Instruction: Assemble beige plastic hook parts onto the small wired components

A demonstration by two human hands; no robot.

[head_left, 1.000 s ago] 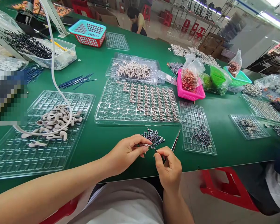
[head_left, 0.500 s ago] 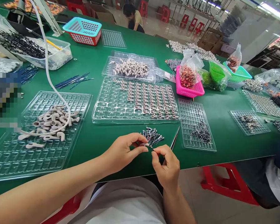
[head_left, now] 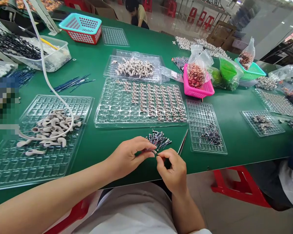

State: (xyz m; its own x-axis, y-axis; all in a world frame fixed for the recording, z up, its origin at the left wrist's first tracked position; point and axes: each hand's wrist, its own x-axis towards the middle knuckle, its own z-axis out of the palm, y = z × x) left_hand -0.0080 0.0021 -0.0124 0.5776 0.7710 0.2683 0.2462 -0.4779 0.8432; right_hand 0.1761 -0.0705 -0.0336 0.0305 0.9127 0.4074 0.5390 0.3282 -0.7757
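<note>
Between thumb and fingers, my left hand (head_left: pixel 133 152) holds a small pale casing (head_left: pixel 154 150), mostly covered by the fingertips. My right hand (head_left: pixel 173 167) pinches a tiny dark part (head_left: pixel 157 154) against the casing's right end. Just beyond the fingertips lies a pile of small dark wired parts (head_left: pixel 159 138). Tweezers (head_left: pixel 183 142) rest on the table right of that pile. Behind them is a clear tray (head_left: pixel 117 112), its right part filled with rows of pale casings. More pale casings (head_left: pixel 52 126) are heaped on a clear tray at the left.
A white cable (head_left: pixel 42 58) curves over the left tray. Pale pieces (head_left: pixel 134 67) are piled behind the middle tray. A pink basket (head_left: pixel 199 92) and a tray of dark parts (head_left: pixel 207 126) stand to the right. A person (head_left: pixel 138 14) is beyond the table; another sits at the right edge.
My right hand has moved slightly left, closer to my left fingertips, and the casing is now more covered. The whole view has shifted a little.
</note>
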